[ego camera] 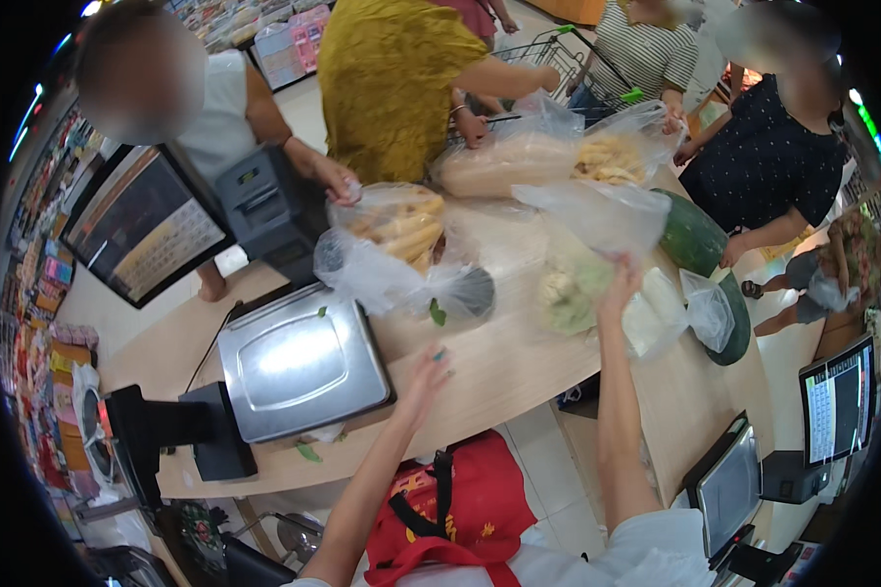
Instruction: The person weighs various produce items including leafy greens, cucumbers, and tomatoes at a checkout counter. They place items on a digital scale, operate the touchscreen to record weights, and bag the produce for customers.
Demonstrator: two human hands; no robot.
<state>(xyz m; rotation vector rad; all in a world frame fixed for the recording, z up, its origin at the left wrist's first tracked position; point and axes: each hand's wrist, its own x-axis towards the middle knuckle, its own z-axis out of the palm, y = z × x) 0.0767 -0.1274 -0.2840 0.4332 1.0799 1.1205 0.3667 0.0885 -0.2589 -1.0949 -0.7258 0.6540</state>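
My left hand (426, 381) hovers over the wooden counter (499, 352), holding nothing, right of a steel-topped weighing scale (305, 359). Motion blurs my right hand (620, 287), whose fingers grip a clear plastic bag (595, 216). Pale green produce (573, 290) shows below, blurred, and its exact kind cannot be told. Beside my right forearm lies another bag with white contents (653, 315). Beyond my left hand, a knotted plastic bag (371, 268) lies against a bag of yellow bananas (400, 227). A small green leaf (437, 312) rests on it.
Two dark green watermelons (694, 231) lie at right, one touched by a person's hand (733, 251). Other people hold bags at the far edge, near a shopping cart (550, 59). A printer (264, 198) and monitor (147, 220) stand left; a second scale (730, 484) sits lower right.
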